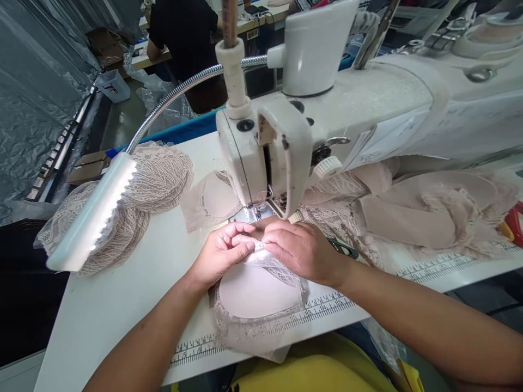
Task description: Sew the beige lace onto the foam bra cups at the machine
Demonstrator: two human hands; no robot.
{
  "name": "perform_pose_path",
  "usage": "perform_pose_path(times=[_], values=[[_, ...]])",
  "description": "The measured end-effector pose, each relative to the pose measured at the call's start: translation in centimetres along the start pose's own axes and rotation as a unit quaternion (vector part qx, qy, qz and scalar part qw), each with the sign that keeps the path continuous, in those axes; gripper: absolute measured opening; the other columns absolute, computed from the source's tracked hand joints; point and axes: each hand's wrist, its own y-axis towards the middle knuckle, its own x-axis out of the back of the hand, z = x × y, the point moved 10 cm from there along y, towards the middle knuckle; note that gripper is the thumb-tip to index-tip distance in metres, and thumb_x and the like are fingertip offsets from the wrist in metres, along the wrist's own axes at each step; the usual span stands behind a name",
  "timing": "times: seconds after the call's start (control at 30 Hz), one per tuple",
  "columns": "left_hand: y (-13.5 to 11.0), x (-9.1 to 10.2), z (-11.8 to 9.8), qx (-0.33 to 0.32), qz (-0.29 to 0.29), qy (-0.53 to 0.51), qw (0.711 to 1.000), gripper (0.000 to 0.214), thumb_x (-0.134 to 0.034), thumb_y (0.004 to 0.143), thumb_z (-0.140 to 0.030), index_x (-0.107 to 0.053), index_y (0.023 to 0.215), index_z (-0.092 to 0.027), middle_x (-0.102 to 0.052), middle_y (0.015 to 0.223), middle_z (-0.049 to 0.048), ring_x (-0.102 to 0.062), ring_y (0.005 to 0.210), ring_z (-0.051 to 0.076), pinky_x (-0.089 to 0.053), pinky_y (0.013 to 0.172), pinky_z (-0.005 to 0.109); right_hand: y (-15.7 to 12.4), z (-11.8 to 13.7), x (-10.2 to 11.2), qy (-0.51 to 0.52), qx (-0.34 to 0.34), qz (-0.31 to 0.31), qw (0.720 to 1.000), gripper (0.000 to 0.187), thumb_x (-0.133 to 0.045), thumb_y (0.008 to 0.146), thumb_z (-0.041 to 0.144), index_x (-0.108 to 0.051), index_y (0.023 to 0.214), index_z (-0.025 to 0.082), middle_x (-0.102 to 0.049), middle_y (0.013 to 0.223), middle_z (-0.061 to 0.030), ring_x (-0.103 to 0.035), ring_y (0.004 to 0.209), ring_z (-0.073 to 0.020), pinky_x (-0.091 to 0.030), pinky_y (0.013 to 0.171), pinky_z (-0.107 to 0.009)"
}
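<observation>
A beige lace bra cup with a smooth oval pad lies on the white table just in front of the sewing machine needle area. My left hand pinches the upper edge of the lace between thumb and fingers. On the same edge, my right hand has its fingers closed, close beside the left. Both hands sit right below the machine head. Where the fabric runs under the presser foot is partly hidden by my fingers. Another lace cup piece rests behind and left of the needle.
Stacks of lace cups lie at the left under a lit lamp on a bendable neck. More beige lace garments are heaped at the right, beneath the machine arm. A printed ruler runs along the front edge. A person sits farther back.
</observation>
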Motion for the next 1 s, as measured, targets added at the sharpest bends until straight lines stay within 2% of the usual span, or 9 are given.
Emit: perform_pose_path(times=[0.1, 0.23, 0.37, 0.47, 0.73, 0.83, 0.9, 1.0], values=[[0.1, -0.2, -0.1, 0.003, -0.002, 0.001, 1.000, 0.037, -0.074, 0.074, -0.033, -0.059, 0.102, -0.014, -0.055, 0.062, -0.0024, -0.039, 0.052, 0.005, -0.031, 0.052, 0.019, -0.2, 0.4, -1.2, -0.032, 0.015, 0.027, 0.999, 0.021, -0.041, 0.093, 0.018, -0.061, 0.084, 0.017, -0.065, 0.078, -0.0050, -0.060, 0.075, -0.0154, -0.045, 0.069, -0.027], [0.1, -0.4, -0.3, 0.002, -0.008, -0.001, 1.000, 0.036, -0.076, 0.072, -0.033, -0.060, 0.098, -0.013, -0.054, 0.059, -0.0032, -0.041, 0.052, 0.006, -0.033, 0.053, 0.019, -0.6, -0.5, -2.1, -0.041, -0.021, 0.054, 0.998, 0.022, -0.039, 0.090, 0.017, -0.060, 0.082, 0.018, -0.062, 0.072, -0.0050, -0.056, 0.068, -0.0161, -0.044, 0.065, -0.027], [0.0, -0.3, -0.5, -0.010, -0.006, -0.006, 1.000, 0.035, -0.076, 0.072, -0.031, -0.060, 0.097, -0.014, -0.053, 0.058, -0.0045, -0.036, 0.049, 0.004, -0.030, 0.050, 0.017, -0.5, -2.1, -1.2, -0.047, -0.085, 0.046, 0.994, 0.023, -0.038, 0.090, 0.019, -0.056, 0.076, 0.018, -0.058, 0.064, -0.0032, -0.051, 0.059, -0.0145, -0.036, 0.054, -0.025], [0.0, -0.2, -0.6, -0.018, 0.000, -0.003, 1.000, 0.034, -0.074, 0.074, -0.031, -0.059, 0.099, -0.014, -0.049, 0.055, -0.0063, -0.032, 0.048, 0.003, -0.027, 0.048, 0.017, -0.2, -2.8, -0.5, -0.011, -0.123, 0.041, 0.992, 0.023, -0.037, 0.092, 0.023, -0.053, 0.076, 0.019, -0.058, 0.068, -0.0022, -0.050, 0.059, -0.0127, -0.033, 0.053, -0.023], [0.1, -0.3, -0.6, -0.019, 0.005, 0.001, 1.000, 0.035, -0.074, 0.074, -0.031, -0.059, 0.101, -0.015, -0.049, 0.055, -0.0062, -0.034, 0.048, 0.004, -0.028, 0.048, 0.017, -0.3, -2.3, -0.8, 0.071, -0.115, 0.039, 0.990, 0.020, -0.041, 0.092, 0.023, -0.052, 0.076, 0.020, -0.059, 0.070, 0.0003, -0.048, 0.059, -0.0111, -0.033, 0.055, -0.024], [0.1, -0.3, -0.5, -0.015, 0.006, 0.001, 1.000, 0.036, -0.074, 0.074, -0.031, -0.059, 0.102, -0.015, -0.053, 0.057, -0.0050, -0.039, 0.049, 0.005, -0.032, 0.049, 0.018, -0.4, -2.5, -1.5, 0.072, -0.140, 0.069, 0.985, 0.017, -0.047, 0.090, 0.028, -0.054, 0.077, 0.020, -0.058, 0.065, 0.0016, -0.048, 0.056, -0.0109, -0.032, 0.053, -0.023], [0.1, -0.3, -0.4, -0.011, 0.002, -0.002, 1.000, 0.037, -0.075, 0.073, -0.032, -0.059, 0.102, -0.015, -0.059, 0.062, -0.0022, -0.045, 0.051, 0.007, -0.036, 0.053, 0.020, -0.4, -2.4, -2.0, 0.069, -0.147, 0.092, 0.982, 0.019, -0.051, 0.087, 0.028, -0.054, 0.070, 0.019, -0.058, 0.063, 0.0009, -0.050, 0.059, -0.0120, -0.033, 0.055, -0.024], [0.1, -0.3, -0.3, -0.008, -0.005, -0.007, 1.000, 0.037, -0.076, 0.072, -0.032, -0.059, 0.100, -0.014, -0.063, 0.065, 0.0007, -0.050, 0.054, 0.009, -0.040, 0.056, 0.022, -0.3, -2.1, -2.3, 0.068, -0.139, 0.101, 0.983, 0.026, -0.048, 0.085, 0.018, -0.048, 0.058, 0.019, -0.058, 0.065, -0.0019, -0.052, 0.064, -0.0131, -0.035, 0.059, -0.024]])
